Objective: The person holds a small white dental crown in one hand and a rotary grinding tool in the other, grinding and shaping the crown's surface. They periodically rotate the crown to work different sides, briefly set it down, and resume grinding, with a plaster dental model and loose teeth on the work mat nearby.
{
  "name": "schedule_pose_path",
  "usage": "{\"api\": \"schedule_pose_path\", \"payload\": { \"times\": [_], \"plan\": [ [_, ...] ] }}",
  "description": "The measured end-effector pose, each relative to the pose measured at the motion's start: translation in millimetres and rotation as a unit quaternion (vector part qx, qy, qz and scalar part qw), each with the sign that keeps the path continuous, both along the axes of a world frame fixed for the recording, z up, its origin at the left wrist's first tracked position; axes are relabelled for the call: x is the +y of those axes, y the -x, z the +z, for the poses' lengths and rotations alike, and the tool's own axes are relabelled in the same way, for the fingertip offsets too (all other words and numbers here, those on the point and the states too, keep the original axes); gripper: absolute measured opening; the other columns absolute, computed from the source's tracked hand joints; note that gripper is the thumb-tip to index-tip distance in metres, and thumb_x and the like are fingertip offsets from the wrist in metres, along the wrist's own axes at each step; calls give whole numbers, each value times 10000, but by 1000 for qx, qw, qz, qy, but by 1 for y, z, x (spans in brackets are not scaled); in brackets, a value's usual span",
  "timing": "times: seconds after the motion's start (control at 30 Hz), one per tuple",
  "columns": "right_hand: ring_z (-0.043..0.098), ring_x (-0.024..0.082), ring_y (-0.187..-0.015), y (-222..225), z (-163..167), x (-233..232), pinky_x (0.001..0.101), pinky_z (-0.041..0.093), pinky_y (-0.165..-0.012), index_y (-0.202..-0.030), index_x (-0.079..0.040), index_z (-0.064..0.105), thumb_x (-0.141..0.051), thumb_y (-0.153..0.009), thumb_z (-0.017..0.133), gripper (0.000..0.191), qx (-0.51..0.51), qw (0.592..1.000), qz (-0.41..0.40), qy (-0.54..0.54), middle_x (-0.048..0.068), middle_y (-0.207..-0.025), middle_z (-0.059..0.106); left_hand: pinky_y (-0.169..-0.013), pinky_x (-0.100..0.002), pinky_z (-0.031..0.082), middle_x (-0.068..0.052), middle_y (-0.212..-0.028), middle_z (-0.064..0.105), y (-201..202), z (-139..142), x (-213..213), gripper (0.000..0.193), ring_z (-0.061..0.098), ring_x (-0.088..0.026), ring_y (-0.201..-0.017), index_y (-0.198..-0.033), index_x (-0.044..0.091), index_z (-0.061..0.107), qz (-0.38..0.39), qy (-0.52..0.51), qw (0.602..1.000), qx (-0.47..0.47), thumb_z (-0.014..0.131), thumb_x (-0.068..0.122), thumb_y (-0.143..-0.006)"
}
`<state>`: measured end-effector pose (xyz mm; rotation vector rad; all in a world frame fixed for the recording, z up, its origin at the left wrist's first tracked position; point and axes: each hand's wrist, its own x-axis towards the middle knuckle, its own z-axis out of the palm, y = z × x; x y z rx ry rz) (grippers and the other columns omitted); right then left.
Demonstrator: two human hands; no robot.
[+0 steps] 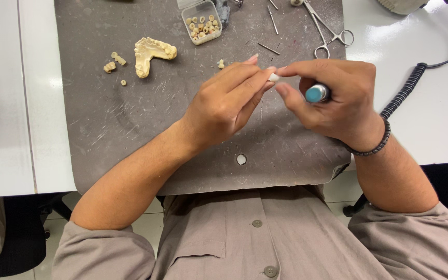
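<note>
Left hand (pixel 224 106) pinching small white tooth piece (pixel 274 77), right hand (pixel 333 98) gripping, apparently, a grinding tool (pixel 317 94): slip risks nicked fingertips or dropped piece.

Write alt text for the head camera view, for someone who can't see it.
Seen from above, a left hand pinches a small white piece while the right hand grips a blue-capped handpiece against it. On the grey mat lie a plaster jaw model and scissors.
</note>
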<state>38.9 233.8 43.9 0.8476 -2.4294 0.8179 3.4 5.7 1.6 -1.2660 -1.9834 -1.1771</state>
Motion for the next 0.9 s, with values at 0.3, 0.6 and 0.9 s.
{"api": "schedule_pose_path", "payload": {
  "times": [0.3,0.6,0.9],
  "plan": [
    [413,196,-492,6,-18,4,324,327,-498,-659,-81,490,-637,-790,927,719,-34,992,-78,-98,39,-551,414,-1158,-490,559,-125,-1118,694,-4,2,0,341,715,-254,-1077,-1277,-82,617,-33,20,999,24,765,-40,-972],
    [415,212,-484,6,-21,3,336,325,-488,-644,-88,489,-636,-815,903,708,-35,991,-73,-104,46,-542,403,-1165,-491,558,-114,-1120,692,-4,-1,0,364,720,-236,-1065,-1292,-67,626,-33,24,999,13,768,-50,-956],
    [425,184,-435,6,-20,2,329,319,-446,-601,-108,501,-617,-794,856,650,-37,988,-83,-123,26,-494,409,-1161,-500,553,-123,-1128,694,-4,-2,0,365,723,-237,-1059,-1280,-62,630,-34,25,999,4,785,-32,-950]
  ]
}}
